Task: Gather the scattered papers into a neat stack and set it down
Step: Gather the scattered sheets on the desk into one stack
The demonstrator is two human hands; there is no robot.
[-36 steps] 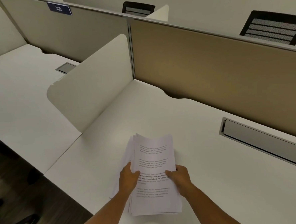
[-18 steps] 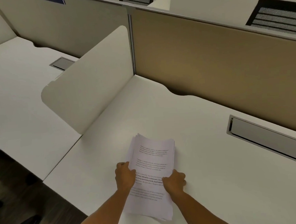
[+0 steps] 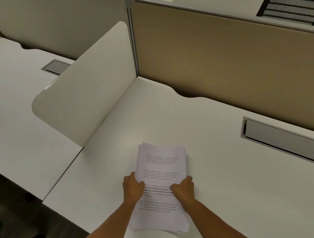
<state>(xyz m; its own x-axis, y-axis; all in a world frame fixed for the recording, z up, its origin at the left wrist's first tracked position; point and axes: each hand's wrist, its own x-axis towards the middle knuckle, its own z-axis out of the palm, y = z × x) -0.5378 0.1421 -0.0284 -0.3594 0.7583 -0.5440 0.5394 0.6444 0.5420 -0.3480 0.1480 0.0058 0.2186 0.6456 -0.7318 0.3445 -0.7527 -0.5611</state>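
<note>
Single view only, head-worn wide-angle cam. Looks forward and steeply down over white desk, from standing-ish height above near edge. Forearms enter from bottom centre. Desk close; tan partition across far side, side divider at left. Edges bowed by lens. No second view, no overlap.

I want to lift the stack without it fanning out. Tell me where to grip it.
Grip the stack on its two long edges near the middle, one of the hands from each side, where the left hand and right hand sit now. It lies flat on the desk, long axis pointing away, so side pinches probably keep sheets aligned.
</note>
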